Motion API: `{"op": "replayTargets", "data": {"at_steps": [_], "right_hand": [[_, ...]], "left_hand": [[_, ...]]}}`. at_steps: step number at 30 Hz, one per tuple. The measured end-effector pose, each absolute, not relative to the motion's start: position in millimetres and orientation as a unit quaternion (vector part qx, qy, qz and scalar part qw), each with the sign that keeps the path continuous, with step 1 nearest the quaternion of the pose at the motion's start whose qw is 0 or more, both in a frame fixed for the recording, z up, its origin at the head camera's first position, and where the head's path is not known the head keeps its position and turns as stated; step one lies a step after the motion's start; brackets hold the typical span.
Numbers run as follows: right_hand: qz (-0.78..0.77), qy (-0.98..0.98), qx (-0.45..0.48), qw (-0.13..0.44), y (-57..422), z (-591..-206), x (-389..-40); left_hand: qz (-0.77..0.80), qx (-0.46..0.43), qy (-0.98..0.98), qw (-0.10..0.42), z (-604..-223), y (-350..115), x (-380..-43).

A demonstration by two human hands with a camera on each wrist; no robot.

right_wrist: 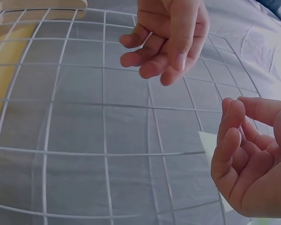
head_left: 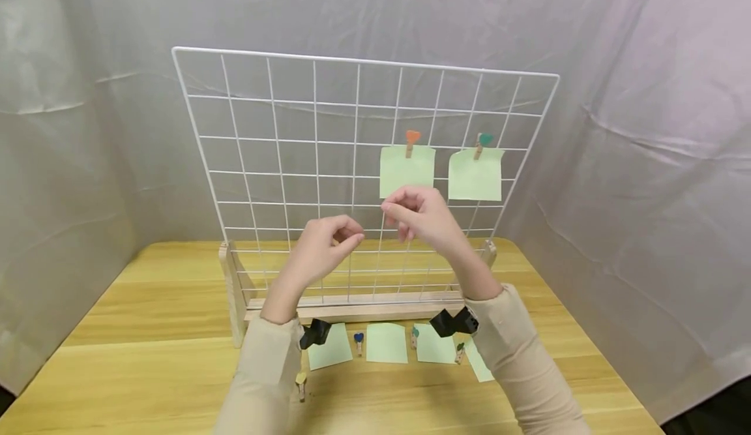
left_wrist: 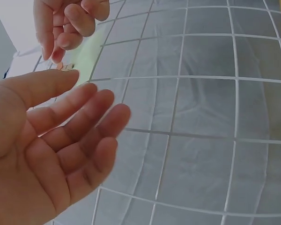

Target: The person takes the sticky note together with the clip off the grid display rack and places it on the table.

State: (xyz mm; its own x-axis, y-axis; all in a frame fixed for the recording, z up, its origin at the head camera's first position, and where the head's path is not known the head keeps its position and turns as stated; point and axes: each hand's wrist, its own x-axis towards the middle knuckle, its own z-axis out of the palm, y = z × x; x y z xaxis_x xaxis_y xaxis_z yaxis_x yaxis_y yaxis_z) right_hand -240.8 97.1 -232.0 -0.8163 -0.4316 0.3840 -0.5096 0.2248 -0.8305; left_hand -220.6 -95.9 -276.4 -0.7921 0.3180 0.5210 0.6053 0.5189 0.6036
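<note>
A white wire grid (head_left: 366, 62) stands upright in front of me. Two pale green paper notes hang on its right half: one note (head_left: 407, 173) under an orange-heart clothespin (head_left: 413, 137), another note (head_left: 475, 177) under a green-heart clothespin (head_left: 484, 140). My right hand (head_left: 425, 220) hovers just before the lower edge of the first note, thumb and index fingertips together, other fingers loosely bent, nothing visible between them. To its left, my left hand (head_left: 319, 246) is raised before the grid. Its fingers (left_wrist: 96, 112) are relaxed and slightly bent, thumb apart, holding nothing.
Wooden feet (head_left: 235, 291) and a wooden base bar (head_left: 364, 308) support the grid. On the table (head_left: 147, 357) before it lie several green notes (head_left: 386, 344) and several small clothespins, including a blue-heart clothespin (head_left: 359, 342) and a yellow-heart clothespin (head_left: 302, 386). Grey cloth (head_left: 645, 194) surrounds the table.
</note>
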Motion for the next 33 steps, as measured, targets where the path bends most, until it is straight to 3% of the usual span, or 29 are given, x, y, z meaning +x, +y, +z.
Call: {"op": "replayTargets", "data": {"at_steps": [24, 33], "right_hand": [[0.523, -0.804, 0.255, 0.120, 105, -188, -253], [0.519, -0.809, 0.231, 0.150, 107, -174, -257]], "left_hand": [[-0.519, -0.239, -0.772, 0.279, -252, -68, -241], [-0.545, -0.233, -0.759, 0.270, -245, -59, -244]]}}
